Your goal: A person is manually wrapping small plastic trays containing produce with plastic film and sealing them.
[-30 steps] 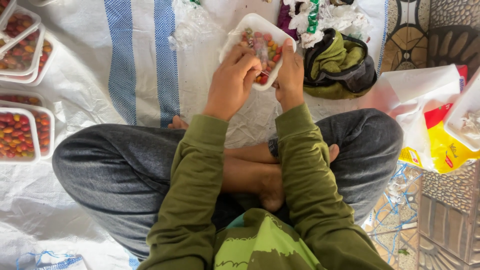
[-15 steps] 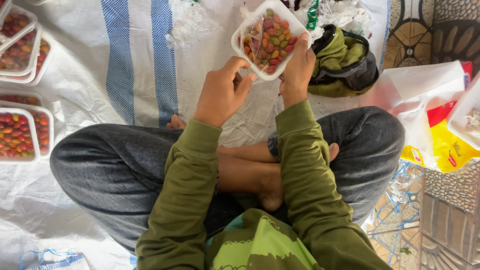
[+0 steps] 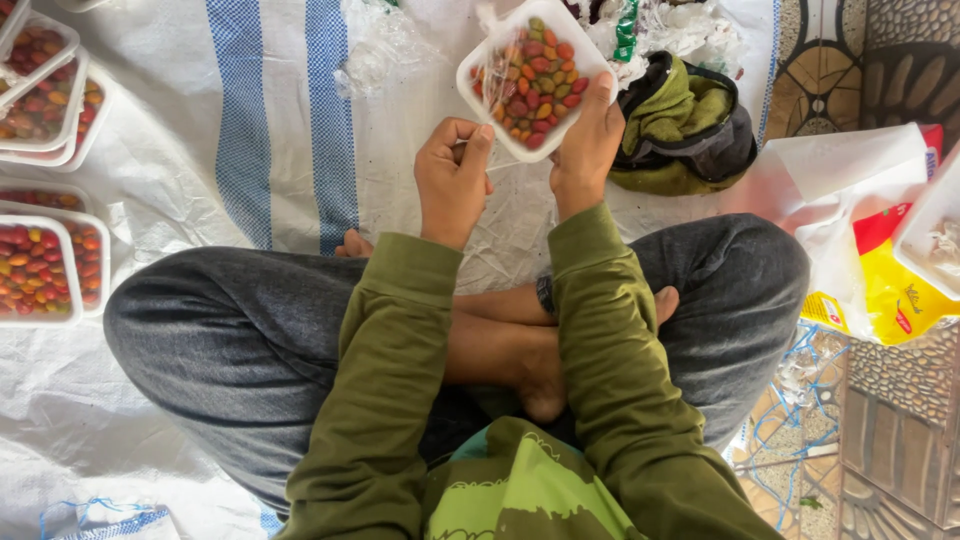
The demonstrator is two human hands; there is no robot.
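I see my right hand gripping the tilted fruit tray by one corner while my left hand pinches its clear film; a hard tug could spill fruit.

- One view only, from a camera on the person's head, looking steeply down over the chest and crossed legs.
- It faces forward and down; the left hand and right hand sit in the upper middle, close to the lens.
- Beyond and to both sides of the hands, the floor sheet fills the frame.
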